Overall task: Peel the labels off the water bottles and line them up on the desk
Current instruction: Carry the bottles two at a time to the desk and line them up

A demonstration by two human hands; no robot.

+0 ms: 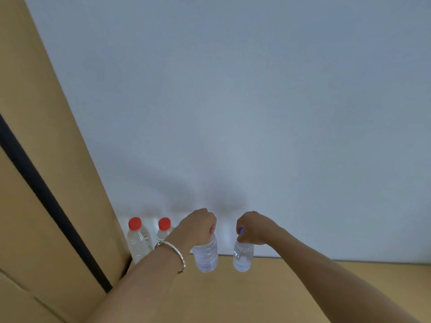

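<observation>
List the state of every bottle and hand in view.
left red-capped bottle: upright on the desk, capped, no label visible.
right red-capped bottle: upright, capped, body mostly hidden by the arm.
left-held bottle: upright, gripped at the top, no label visible; desk contact unclear.
right-held bottle: upright, held by its bluish cap, no label visible.
left hand: curled round a bottle top.
right hand: pinching a cap.

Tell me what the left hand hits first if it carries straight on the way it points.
Probably the white wall; the left hand, gripping a clear bottle, passes right of the red-capped bottles. Depth unclear.
</observation>
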